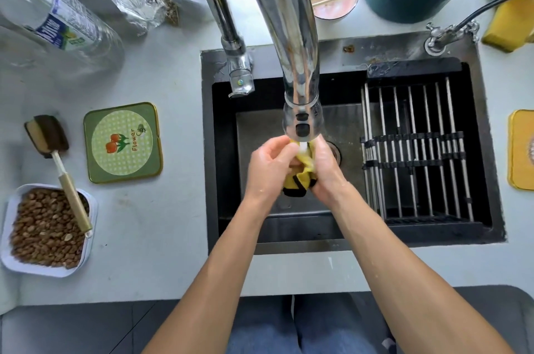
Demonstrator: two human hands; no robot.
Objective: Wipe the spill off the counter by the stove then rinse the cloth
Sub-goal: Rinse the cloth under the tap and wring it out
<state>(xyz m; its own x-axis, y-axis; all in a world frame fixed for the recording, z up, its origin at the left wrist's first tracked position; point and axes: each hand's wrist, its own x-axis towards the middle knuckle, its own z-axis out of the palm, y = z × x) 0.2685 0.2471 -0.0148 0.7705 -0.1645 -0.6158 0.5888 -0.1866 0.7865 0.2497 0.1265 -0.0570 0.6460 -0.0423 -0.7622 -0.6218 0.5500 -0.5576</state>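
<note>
Both hands, left [270,164] and right [326,169], curl closed together, forearms extended.

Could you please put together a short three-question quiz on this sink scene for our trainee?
1. True or false: both hands (left, right) hold the yellow cloth under the tap.
2. Which side of the sink holds the metal rack: A left, B right?
3. Fill in: the brush rests its handle on the tray of ____.

Key: 1 true; 2 B; 3 peanuts.
</note>
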